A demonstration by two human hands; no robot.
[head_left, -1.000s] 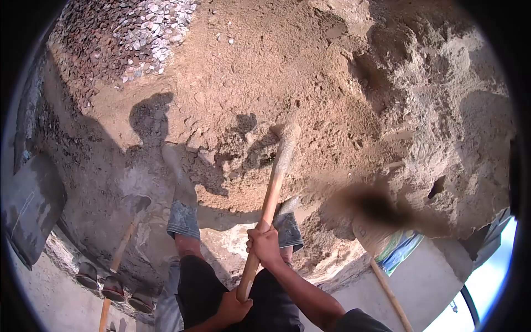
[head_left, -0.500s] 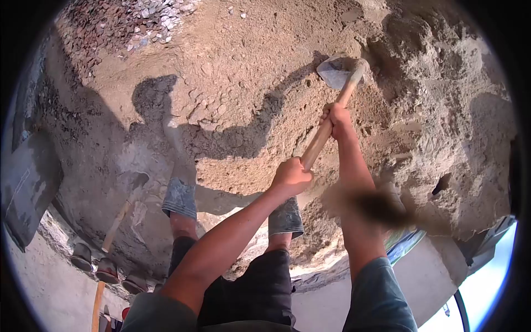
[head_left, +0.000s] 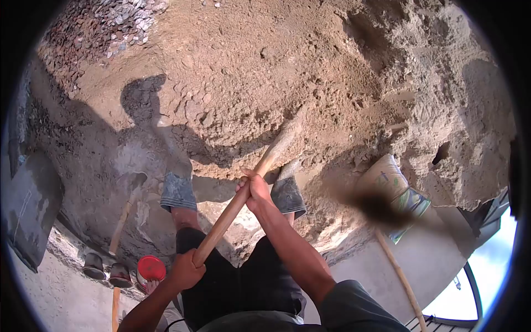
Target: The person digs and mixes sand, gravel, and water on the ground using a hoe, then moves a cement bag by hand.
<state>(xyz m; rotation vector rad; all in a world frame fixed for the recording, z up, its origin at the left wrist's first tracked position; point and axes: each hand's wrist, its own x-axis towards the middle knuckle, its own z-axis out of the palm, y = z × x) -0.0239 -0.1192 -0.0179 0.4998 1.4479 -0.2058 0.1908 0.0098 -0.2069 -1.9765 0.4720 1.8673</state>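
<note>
Both my hands grip the long wooden handle of a hoe (head_left: 228,213), which slants across in front of my legs. My right hand (head_left: 255,189) wraps round the middle of the handle. Lower down, near its rear end, my left hand (head_left: 186,270) is closed. The handle's far end reaches the heap of damp sand (head_left: 265,83); the blade cannot be made out there. My legs stand at the near edge of the heap, in wet, rolled-up trousers.
Gravel (head_left: 119,25) lies at the upper left. On the left are a grey sheet-like pan (head_left: 34,205), another long-handled tool (head_left: 123,221), dark buckets (head_left: 94,265) and a red bucket (head_left: 151,269). To the right are a sack (head_left: 384,180) and a wooden pole (head_left: 401,274).
Both hands have drawn the hoe back toward my body and to the left. Its blade, visible before at the upper right, no longer shows. The red bucket and sack are now more in view.
</note>
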